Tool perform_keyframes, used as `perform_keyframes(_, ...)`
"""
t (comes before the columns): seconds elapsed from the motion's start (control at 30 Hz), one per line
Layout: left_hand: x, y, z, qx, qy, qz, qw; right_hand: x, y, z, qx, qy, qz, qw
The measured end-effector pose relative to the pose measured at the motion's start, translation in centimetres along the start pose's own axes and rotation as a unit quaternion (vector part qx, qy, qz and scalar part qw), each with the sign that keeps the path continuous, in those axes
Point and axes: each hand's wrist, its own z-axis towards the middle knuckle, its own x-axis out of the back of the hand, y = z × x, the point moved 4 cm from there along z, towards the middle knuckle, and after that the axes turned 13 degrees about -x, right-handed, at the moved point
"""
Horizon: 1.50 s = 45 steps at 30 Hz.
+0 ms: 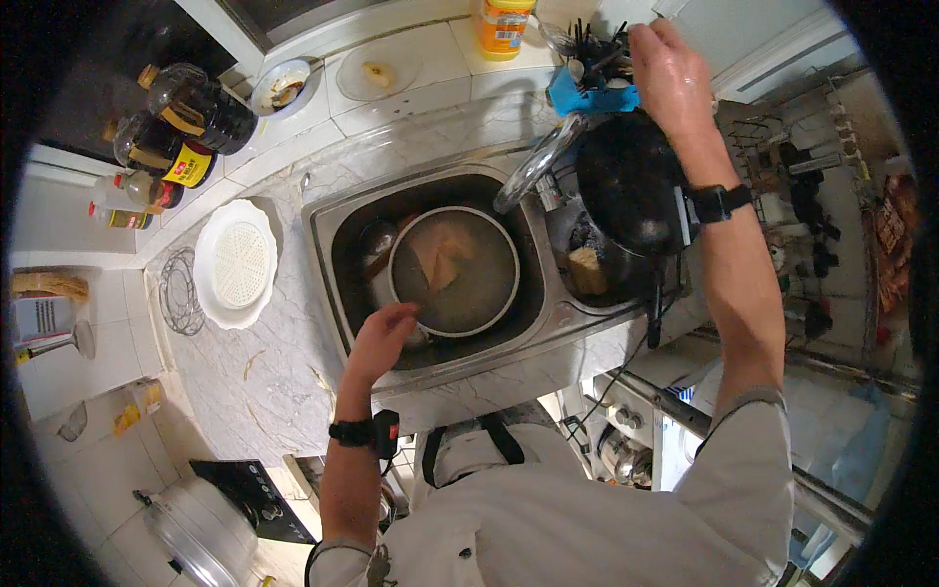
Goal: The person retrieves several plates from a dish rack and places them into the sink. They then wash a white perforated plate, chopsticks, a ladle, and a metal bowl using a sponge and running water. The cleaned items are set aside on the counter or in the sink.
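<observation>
My left hand (385, 334) is at the near-left rim of a round pot (515, 253) in the large sink basin, fingers bent. Whether it grips the rim is unclear. Cloudy water fills the pot, with a tan piece (438, 257) in it, of a kind I cannot make out. My right hand (667, 77) is raised beside a blue utensil holder (587, 99) full of cutlery (598, 55). Its fingers are curled, and anything inside them is hidden. Below that forearm a black wok (627, 183) leans over the small basin, partly covering it. A yellowish sponge (587, 271) lies there.
A chrome faucet (539, 165) arches between the basins. Left on the marble counter (286, 396) are a white strainer in a bowl (238, 264) and a wire rack (180, 293). Dark sauce bottles (198, 110), a small bowl (282, 88) and a yellow-orange container (505, 29) line the ledge.
</observation>
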Motion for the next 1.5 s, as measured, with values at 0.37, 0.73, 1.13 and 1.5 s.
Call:
perform_keyframes(0.37, 0.4, -1.5, -1.1, -0.105, 0.03, 0.055, 0.993, -5.9, 1.0, -2.0, -0.008, -0.282, -0.069, 0.957)
perform_keyframes(0.73, 0.0, -9.1, 0.7, 0.073, 0.173, 0.13, 0.974, 5.3, -16.4, -18.6, -0.17, -0.467, 0.393, 0.774)
perform_keyframes(1.13, -4.8, -15.6, 2.2, 0.177, 0.216, -0.118, 0.953, -18.5, -27.5, -34.6, -0.138, -0.577, 0.198, 0.78)
perform_keyframes(1.5, -5.1, -16.1, 3.4, 0.232, 0.215, -0.179, 0.932, -15.4, -28.7, -40.6, 0.124, -0.655, 0.187, 0.722)
